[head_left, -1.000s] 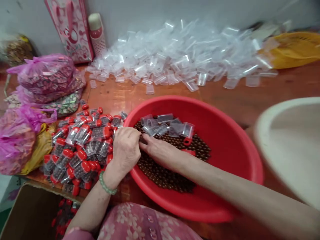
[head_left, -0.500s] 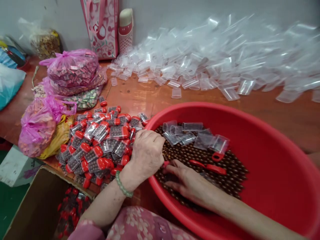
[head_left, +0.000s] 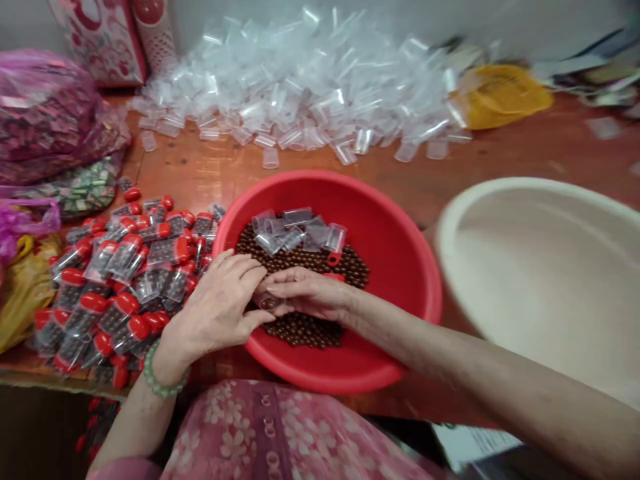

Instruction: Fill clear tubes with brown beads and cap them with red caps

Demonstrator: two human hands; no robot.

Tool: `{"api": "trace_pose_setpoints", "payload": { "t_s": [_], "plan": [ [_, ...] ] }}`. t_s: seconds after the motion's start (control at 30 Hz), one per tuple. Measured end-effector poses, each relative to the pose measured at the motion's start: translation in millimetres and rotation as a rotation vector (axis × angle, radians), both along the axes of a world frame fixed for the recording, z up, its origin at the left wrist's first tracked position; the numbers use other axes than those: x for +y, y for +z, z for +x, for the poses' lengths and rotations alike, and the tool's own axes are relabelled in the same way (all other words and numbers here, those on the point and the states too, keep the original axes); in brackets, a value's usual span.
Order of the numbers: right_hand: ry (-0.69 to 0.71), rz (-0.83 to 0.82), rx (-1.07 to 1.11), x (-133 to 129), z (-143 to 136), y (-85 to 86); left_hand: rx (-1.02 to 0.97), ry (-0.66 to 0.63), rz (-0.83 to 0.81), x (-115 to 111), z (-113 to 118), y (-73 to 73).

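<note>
A red basin [head_left: 405, 267] holds brown beads [head_left: 310, 331], with several clear plastic sleeves [head_left: 295, 237] and red caps lying on them. My left hand [head_left: 220, 300], a green bead bracelet on its wrist, reaches over the basin's left rim, fingers loosely spread beside my right hand. Over the beads, my right hand [head_left: 305, 293] has its fingers wrapped round a clear sleeve [head_left: 269, 302] with some brown beads visible in it. Left of the basin is a heap of filled sleeves with red caps [head_left: 125, 267].
A pale basin [head_left: 500, 200] stands at the right. Clear sleeves [head_left: 300, 87] are piled along the wall, beside a yellow bag [head_left: 505, 97]. Pink plastic bags [head_left: 45, 120] lie at the far left. Below the table's left edge is a dark box with red-capped pieces.
The view has swung right, bringing in the pale basin and yellow bag. My left hand has opened from a closed shape, and my right hand now has a clear sleeve in its fingers.
</note>
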State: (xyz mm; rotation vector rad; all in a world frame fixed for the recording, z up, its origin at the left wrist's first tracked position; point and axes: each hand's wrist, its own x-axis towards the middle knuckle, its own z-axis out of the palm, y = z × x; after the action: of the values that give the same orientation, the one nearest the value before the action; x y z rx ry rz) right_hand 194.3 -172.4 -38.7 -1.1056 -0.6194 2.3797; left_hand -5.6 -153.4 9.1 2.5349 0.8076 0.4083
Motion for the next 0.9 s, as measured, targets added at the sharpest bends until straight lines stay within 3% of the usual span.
{"api": "trace_pose_setpoints", "payload": {
  "t_s": [0.1, 0.2, 0.37, 0.47, 0.6, 0.67, 0.73, 0.9],
  "plan": [
    [-0.102, 0.030, 0.067, -2.0, 2.3, 4.3, 0.117, 0.008, 0.022, -3.2, 7.1, 0.6],
    [-0.201, 0.085, 0.087, -7.7, 2.6, 8.2, 0.106, 0.013, 0.018, -8.4, 16.6, -0.6],
    [-0.175, 0.215, -0.028, -10.0, 10.2, 12.2, -0.025, 0.018, -0.028, -10.1, 20.5, -2.1],
    [-0.011, 0.471, -0.448, -7.0, 19.4, 14.2, -0.218, 0.073, -0.140, -4.8, 18.6, -1.8],
    [0.450, 0.935, -1.057, -14.8, 16.5, 15.8, -0.330, 0.167, -0.161, 2.6, 18.2, -0.8],
    [0.683, 1.034, -1.131, -24.9, 6.4, 15.9, -0.318, 0.189, -0.124, 3.7, 19.0, -0.6],
    [0.817, 1.063, -1.130, -35.3, -5.2, 15.7, -0.309, 0.202, -0.095, 3.3, 19.8, -0.6],
    [0.799, 1.097, -1.070, -42.1, -14.5, 18.6, -0.308, 0.174, -0.079, 2.2, 20.4, -1.9]
  ]
}}
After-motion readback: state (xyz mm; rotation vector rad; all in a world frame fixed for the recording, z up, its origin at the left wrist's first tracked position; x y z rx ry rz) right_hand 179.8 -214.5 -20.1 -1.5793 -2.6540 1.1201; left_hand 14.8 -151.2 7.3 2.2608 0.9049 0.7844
